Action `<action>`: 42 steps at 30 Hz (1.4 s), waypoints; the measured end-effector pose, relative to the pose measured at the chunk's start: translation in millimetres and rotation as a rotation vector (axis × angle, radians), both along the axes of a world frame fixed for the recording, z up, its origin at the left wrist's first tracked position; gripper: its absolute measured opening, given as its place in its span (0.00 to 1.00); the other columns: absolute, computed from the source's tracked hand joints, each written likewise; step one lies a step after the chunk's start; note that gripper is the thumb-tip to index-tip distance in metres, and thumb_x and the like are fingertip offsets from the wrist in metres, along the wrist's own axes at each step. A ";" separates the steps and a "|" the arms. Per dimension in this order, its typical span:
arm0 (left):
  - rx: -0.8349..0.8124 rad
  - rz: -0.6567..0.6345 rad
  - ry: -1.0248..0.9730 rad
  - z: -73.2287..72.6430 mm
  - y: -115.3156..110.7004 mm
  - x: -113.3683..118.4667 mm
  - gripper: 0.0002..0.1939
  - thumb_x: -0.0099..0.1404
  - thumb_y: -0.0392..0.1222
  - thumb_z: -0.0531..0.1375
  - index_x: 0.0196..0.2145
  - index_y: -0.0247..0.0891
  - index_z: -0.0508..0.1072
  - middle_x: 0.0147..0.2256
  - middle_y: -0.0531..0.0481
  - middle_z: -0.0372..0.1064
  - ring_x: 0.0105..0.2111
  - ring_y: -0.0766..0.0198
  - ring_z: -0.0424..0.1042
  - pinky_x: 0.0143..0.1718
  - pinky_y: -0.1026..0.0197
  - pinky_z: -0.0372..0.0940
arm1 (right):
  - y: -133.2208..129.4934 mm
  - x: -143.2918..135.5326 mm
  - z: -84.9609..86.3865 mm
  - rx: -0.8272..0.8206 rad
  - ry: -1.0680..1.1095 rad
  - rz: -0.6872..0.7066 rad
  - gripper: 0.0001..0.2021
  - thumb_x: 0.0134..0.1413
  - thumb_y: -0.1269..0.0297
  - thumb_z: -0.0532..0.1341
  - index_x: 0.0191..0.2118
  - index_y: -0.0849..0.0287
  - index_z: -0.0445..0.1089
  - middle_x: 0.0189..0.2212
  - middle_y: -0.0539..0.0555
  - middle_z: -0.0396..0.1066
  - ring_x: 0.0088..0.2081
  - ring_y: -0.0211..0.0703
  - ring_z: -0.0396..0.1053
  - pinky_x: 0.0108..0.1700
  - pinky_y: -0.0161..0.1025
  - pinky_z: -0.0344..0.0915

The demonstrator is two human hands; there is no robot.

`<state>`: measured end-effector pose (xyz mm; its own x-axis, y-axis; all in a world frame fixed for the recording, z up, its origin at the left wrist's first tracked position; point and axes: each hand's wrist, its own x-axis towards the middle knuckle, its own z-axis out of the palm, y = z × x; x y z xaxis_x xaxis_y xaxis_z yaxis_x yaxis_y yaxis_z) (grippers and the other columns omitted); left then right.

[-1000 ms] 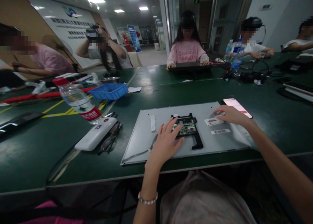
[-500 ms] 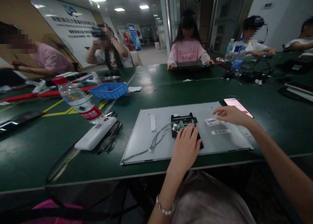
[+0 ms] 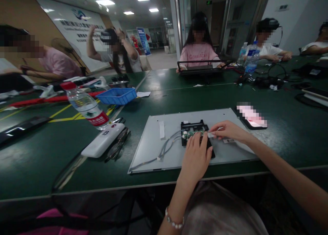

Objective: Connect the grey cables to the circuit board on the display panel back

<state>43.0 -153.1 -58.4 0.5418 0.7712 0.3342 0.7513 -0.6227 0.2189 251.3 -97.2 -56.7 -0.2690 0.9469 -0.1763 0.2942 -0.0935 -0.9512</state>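
A grey flat panel [image 3: 143, 149] lies on the green table in front of me. On it sits a black frame [image 3: 192, 125] with a green circuit board [image 3: 189, 134] and grey cables [image 3: 164, 148] running left. My left hand [image 3: 196, 153] rests over the board and frame, fingers stretched out. Beside it, at the frame's right edge, my right hand [image 3: 225, 130] pinches a small whitish piece [image 3: 210, 134] between thumb and fingers. A white strip [image 3: 162, 130] lies on the panel's left part, and a barcode label [image 3: 228, 141] shows partly under my right hand.
Left of the panel are a white power bank [image 3: 102, 141], glasses [image 3: 118, 144], a water bottle [image 3: 88, 106] and a blue tray [image 3: 118, 95]. A phone [image 3: 251, 116] lies at the right. Several people sit around the table; one opposite holds a dark panel [image 3: 200, 69].
My right hand has moved left from the labels to the black frame, its fingers now closed on the whitish piece. The left hand stays on the board. The view has shifted slightly.
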 end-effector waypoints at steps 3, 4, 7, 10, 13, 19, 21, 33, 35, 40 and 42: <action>0.013 0.001 -0.006 2.0 -0.1 3.9 0.23 0.70 0.44 0.48 0.61 0.41 0.55 0.58 0.38 0.56 0.60 0.51 0.56 0.59 0.43 0.53 | -1.2 -0.2 -5.3 0.011 -0.003 0.020 0.15 0.47 0.58 0.65 0.40 0.61 0.74 0.30 0.54 0.76 0.29 0.37 0.72 0.29 0.33 0.67; 0.022 0.005 -0.008 2.2 -0.3 5.7 0.22 0.70 0.44 0.48 0.60 0.42 0.56 0.57 0.38 0.56 0.60 0.50 0.56 0.59 0.42 0.54 | -1.2 -0.4 -6.9 0.017 -0.011 0.028 0.15 0.47 0.58 0.65 0.40 0.61 0.74 0.29 0.54 0.75 0.28 0.37 0.72 0.28 0.32 0.66; 0.048 0.038 -0.002 1.3 -1.1 11.1 0.19 0.69 0.45 0.50 0.57 0.42 0.61 0.56 0.38 0.57 0.58 0.48 0.57 0.58 0.39 0.54 | -0.9 -1.8 -11.0 0.051 -0.041 0.032 0.14 0.49 0.59 0.63 0.40 0.61 0.73 0.25 0.52 0.74 0.26 0.36 0.71 0.25 0.31 0.64; 0.061 0.058 0.010 -1.0 -1.9 14.3 0.19 0.69 0.46 0.50 0.55 0.40 0.63 0.55 0.38 0.58 0.58 0.47 0.57 0.58 0.39 0.53 | -1.6 -5.0 -13.2 0.107 -0.076 0.022 0.13 0.50 0.60 0.63 0.41 0.61 0.72 0.24 0.51 0.73 0.25 0.37 0.71 0.24 0.31 0.63; 0.074 0.051 0.014 -2.5 -2.2 14.8 0.18 0.69 0.45 0.50 0.54 0.40 0.64 0.54 0.38 0.59 0.58 0.47 0.57 0.59 0.39 0.53 | -3.0 -8.9 -12.7 0.177 -0.128 0.004 0.13 0.50 0.60 0.62 0.40 0.61 0.72 0.24 0.51 0.73 0.26 0.39 0.72 0.23 0.31 0.62; 0.109 0.061 0.005 -3.9 -0.1 13.4 0.17 0.68 0.45 0.51 0.53 0.41 0.64 0.53 0.39 0.60 0.58 0.47 0.58 0.57 0.39 0.55 | -5.1 -7.1 -9.8 0.389 -0.300 -0.040 0.09 0.50 0.63 0.61 0.37 0.58 0.75 0.35 0.54 0.75 0.25 0.37 0.68 0.28 0.36 0.66; 0.110 0.056 0.003 -4.8 -0.3 13.3 0.17 0.68 0.45 0.51 0.53 0.41 0.65 0.54 0.39 0.61 0.58 0.47 0.58 0.58 0.38 0.55 | -6.0 -3.6 -9.9 0.433 -0.332 -0.071 0.09 0.49 0.64 0.61 0.37 0.57 0.75 0.38 0.54 0.75 0.27 0.38 0.68 0.30 0.37 0.67; 0.080 0.192 0.015 56.3 52.5 -54.2 0.19 0.70 0.44 0.49 0.56 0.38 0.63 0.55 0.40 0.61 0.55 0.51 0.62 0.56 0.48 0.59 | -9.5 2.3 -5.1 0.464 -0.282 -0.111 0.10 0.54 0.62 0.58 0.38 0.57 0.75 0.39 0.54 0.74 0.30 0.40 0.69 0.33 0.39 0.66; -0.022 0.232 0.035 63.0 85.3 -84.7 0.19 0.68 0.42 0.50 0.55 0.36 0.64 0.52 0.41 0.63 0.50 0.54 0.67 0.53 0.52 0.62 | -10.3 1.8 -4.4 0.466 -0.283 -0.111 0.10 0.54 0.63 0.58 0.38 0.56 0.75 0.39 0.54 0.74 0.29 0.40 0.69 0.33 0.39 0.66; -0.237 0.294 0.121 55.4 144.4 -133.0 0.22 0.58 0.38 0.56 0.51 0.36 0.68 0.49 0.42 0.67 0.48 0.56 0.68 0.52 0.56 0.62 | -11.4 0.6 -4.4 0.446 -0.295 -0.074 0.10 0.55 0.63 0.57 0.37 0.56 0.75 0.39 0.54 0.74 0.29 0.40 0.69 0.33 0.39 0.67; -0.271 0.259 0.124 49.2 153.5 -135.7 0.21 0.55 0.37 0.58 0.47 0.38 0.71 0.45 0.46 0.71 0.45 0.57 0.69 0.49 0.59 0.64 | -11.6 0.2 -4.7 0.424 -0.291 -0.060 0.10 0.55 0.63 0.57 0.38 0.56 0.75 0.39 0.54 0.75 0.28 0.39 0.69 0.33 0.39 0.67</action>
